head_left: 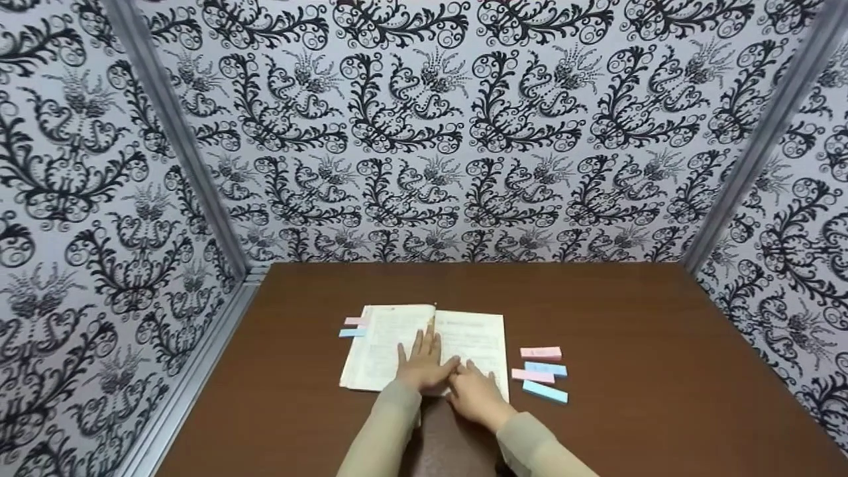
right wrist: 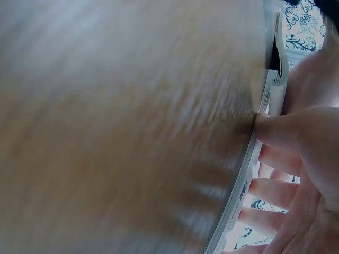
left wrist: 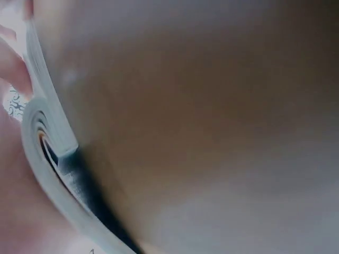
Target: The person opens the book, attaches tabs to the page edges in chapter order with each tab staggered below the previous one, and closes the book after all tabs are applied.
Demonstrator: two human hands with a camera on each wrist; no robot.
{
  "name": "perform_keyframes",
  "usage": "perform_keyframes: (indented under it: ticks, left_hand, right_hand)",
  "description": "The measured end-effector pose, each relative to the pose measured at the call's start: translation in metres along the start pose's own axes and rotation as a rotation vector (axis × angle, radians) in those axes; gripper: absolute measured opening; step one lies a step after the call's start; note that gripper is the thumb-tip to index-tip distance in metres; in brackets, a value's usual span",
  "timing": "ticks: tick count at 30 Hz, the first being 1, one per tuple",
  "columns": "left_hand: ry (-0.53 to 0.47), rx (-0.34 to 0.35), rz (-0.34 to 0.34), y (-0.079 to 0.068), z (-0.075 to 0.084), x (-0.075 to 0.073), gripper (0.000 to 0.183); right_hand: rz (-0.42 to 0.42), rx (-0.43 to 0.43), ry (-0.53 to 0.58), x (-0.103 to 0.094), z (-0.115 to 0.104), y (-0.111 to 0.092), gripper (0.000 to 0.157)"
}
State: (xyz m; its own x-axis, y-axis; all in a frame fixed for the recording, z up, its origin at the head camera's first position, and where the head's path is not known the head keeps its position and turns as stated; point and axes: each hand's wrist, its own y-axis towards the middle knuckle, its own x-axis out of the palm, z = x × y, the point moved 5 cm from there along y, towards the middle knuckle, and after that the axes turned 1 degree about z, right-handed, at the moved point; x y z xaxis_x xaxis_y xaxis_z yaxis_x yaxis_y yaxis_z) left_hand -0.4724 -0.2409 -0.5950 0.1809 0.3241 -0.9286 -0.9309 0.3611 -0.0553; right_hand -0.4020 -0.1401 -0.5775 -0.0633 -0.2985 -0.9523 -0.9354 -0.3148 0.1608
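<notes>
An open book lies on the brown table with small print on both pages. My left hand presses on it near the centre fold, fingers spread and pointing up the page. Beside it, my right hand rests on the lower part of the right page, close against the left thumb. In the right wrist view its thumb touches the near edge of the book, with the fingers over the page. The left wrist view shows the curved pages by the spine. A pink tab and a blue tab stick out on the left.
Right of the book lie two pink sticky-note strips and two blue sticky-note strips, bunched together. Black-and-white patterned walls enclose the table at the back and sides. A metal rail runs along the left edge.
</notes>
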Motion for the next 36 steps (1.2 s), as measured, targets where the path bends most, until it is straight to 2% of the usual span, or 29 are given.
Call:
perform_keyframes:
  ticks: [3, 6, 11, 16, 23, 31, 36]
  left_hand:
    - [-0.029, 0.004, -0.024, -0.013, 0.000, 0.003, 0.080]
    - [-0.075, 0.016, -0.026, -0.028, 0.002, 0.000, 0.080]
    - [-0.116, 0.016, -0.029, -0.024, 0.001, 0.005, 0.082]
    - [-0.156, 0.022, -0.021, -0.027, -0.005, 0.015, 0.086]
    - [-0.180, 0.025, -0.048, -0.034, -0.005, 0.011, 0.089]
    - [-0.116, 0.014, -0.064, -0.025, -0.010, 0.025, 0.090]
    - [-0.123, 0.013, -0.043, -0.023, -0.009, 0.031, 0.088]
  right_hand:
    - [-0.015, 0.011, 0.019, 0.001, 0.001, -0.001, 0.040]
    - [-0.017, -0.013, 0.040, 0.000, 0.001, -0.001, 0.040]
    - [-0.036, -0.074, 0.128, -0.008, 0.014, 0.008, 0.039]
    - [-0.051, -0.101, 0.166, -0.003, 0.015, 0.004, 0.038]
    - [-0.047, -0.085, 0.131, 0.000, 0.011, 0.002, 0.042]
    - [-0.038, -0.097, 0.095, -0.002, 0.010, -0.003, 0.039]
    - [-0.026, -0.103, 0.090, -0.004, 0.009, -0.009, 0.039]
